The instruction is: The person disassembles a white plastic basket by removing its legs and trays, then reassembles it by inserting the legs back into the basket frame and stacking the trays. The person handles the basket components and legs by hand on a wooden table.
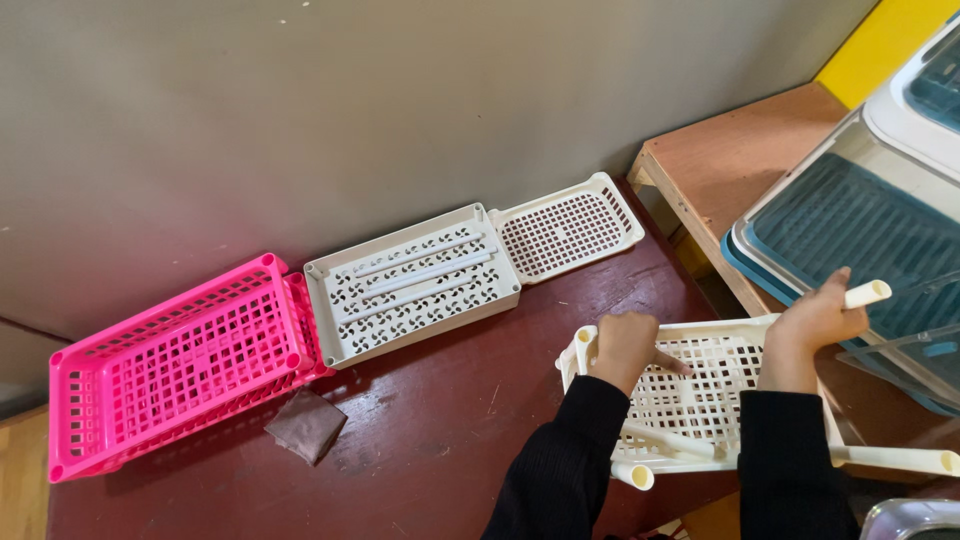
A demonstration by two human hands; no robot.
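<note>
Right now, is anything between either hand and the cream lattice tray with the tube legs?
Nothing visible. The left hand already rests on the cream lattice tray near its left corner, and the right hand grips one of its tube legs at the far right corner.

A single head-worn camera looks steeply down, fairly close, over a dark red table [450,440], facing a grey wall [400,100] at twelve o'clock. The person's forearms enter from five o'clock. A wooden bench [730,165] lies toward two o'clock. There is no second view.
</note>
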